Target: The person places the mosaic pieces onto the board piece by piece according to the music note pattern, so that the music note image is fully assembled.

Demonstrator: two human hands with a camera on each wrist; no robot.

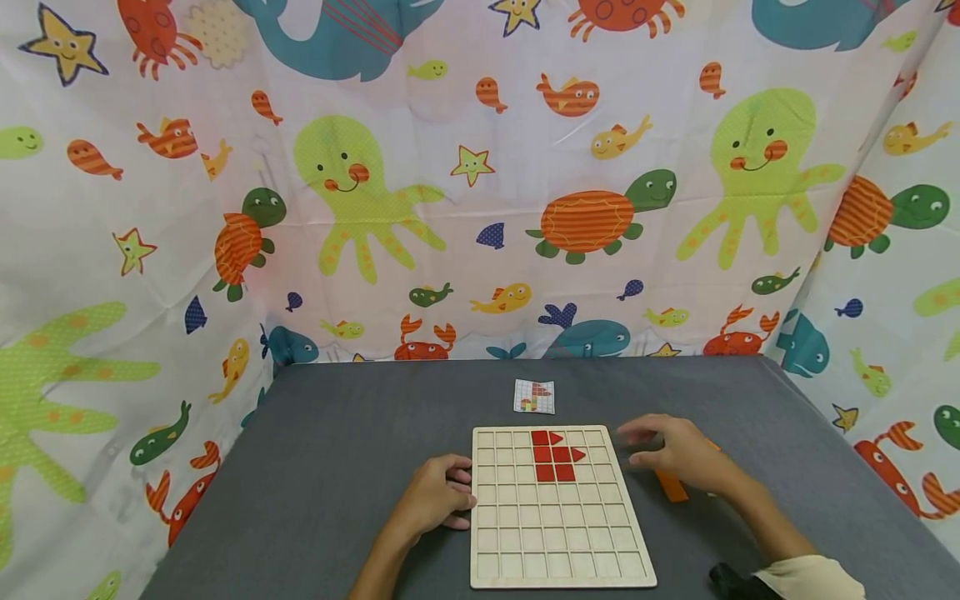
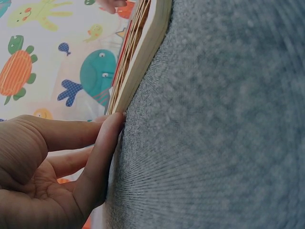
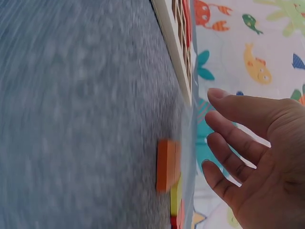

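On the dark grey cloth-covered table (image 1: 352, 442), near its front edge: flat pale wooden board (image 1: 558, 537), ruled into recessed square cells. Five red squares and two right-pointing red triangles (image 1: 577, 454) fill cells near the far edge. Left hand (image 1: 433, 497) at the board's left side, fingers bent, pinching the rim. Right hand (image 1: 684, 454) just off the right side, fingers loosely spread, nothing held. Below it, orange block (image 1: 672, 487); yellow piece (image 3: 174, 198) beyond. Small white gridded card (image 1: 534, 397) behind board. Backdrop: white curtain (image 1: 450, 225) printed with sea creatures.
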